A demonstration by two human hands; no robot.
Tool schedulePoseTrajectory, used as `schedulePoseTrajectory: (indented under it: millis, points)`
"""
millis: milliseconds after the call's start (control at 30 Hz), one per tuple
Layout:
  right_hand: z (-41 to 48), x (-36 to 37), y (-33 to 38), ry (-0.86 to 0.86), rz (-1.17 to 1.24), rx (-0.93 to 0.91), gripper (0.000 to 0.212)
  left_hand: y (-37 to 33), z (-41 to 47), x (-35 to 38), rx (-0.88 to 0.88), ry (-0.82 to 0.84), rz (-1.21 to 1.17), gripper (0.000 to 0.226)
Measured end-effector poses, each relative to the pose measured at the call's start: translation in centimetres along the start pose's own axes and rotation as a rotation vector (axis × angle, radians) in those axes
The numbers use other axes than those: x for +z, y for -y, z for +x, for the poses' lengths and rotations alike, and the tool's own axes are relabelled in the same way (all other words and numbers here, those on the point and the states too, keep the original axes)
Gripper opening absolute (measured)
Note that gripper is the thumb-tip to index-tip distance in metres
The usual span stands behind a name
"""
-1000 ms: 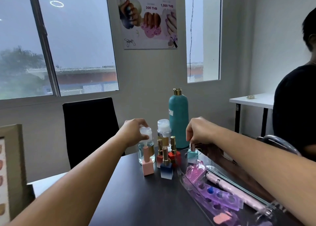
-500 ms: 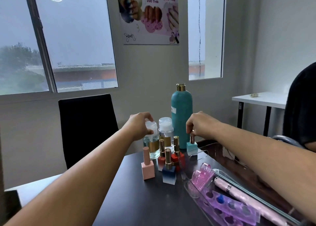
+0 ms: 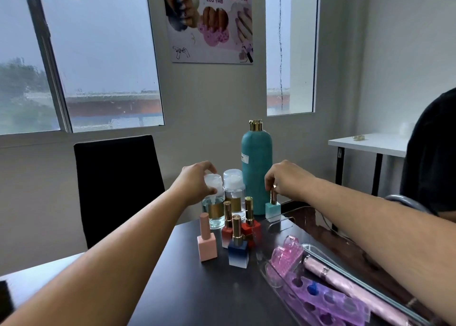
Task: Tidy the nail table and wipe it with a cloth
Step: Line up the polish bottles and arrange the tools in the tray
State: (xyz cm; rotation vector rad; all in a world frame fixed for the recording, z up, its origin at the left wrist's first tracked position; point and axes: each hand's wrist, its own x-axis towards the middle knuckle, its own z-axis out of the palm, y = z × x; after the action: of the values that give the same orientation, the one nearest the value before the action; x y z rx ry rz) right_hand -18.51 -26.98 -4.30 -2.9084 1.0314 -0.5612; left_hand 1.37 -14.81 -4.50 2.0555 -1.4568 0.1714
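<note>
View: head
Left hand (image 3: 197, 180): fingers curled over the cap of a clear bottle (image 3: 214, 212), just left of the tall bottle (image 3: 256, 167).
Right hand (image 3: 283, 180): fingers pinch the cap of a teal polish (image 3: 273, 208), just right of the tall bottle.
Done: polishes (image 3: 251, 229) grouped before the tall bottle; tools (image 3: 350, 286) in a tray (image 3: 263, 267).
Left: sorting likely unfinished; surface (image 3: 197, 296) apparently not yet wiped; no cloth in view.

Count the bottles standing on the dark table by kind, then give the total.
Nail polish bottles: 5
Clear bottles with white caps: 2
Tall teal bottle: 1
Total: 8
</note>
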Motion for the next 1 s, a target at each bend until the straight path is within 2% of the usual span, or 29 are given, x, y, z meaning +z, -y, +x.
schedulePoseTrajectory:
  millis: [167,267,367,467,567,1000]
  points:
    - [-0.4,-1.3,0.4,-0.044,0.043,-0.024,0.020,-0.5,-0.9,-1.1,0.029,-0.012,0.057,0.054]
    - [-0.8,-2.6,1.7,-0.059,0.132,-0.082,0.012,-1.3,-2.2,-2.9,0.131,-0.078,0.032,0.040]
    - [-1.5,-3.4,3.7,0.036,0.240,-0.148,0.010,-2.3,-4.0,-4.3,0.209,0.077,0.018,0.022]
    - [-1.9,-3.6,5.3,0.199,0.269,-0.169,0.015,-2.8,-5.2,-4.4,0.222,0.225,0.096,0.026]
    - [-2.1,-3.5,5.8,0.279,0.224,-0.160,0.019,-3.1,-5.5,-3.7,0.232,0.285,0.136,0.032]
    - [-1.0,-2.9,4.4,0.174,0.112,-0.163,0.015,-4.9,-3.0,-0.8,0.260,0.210,0.210,0.012]
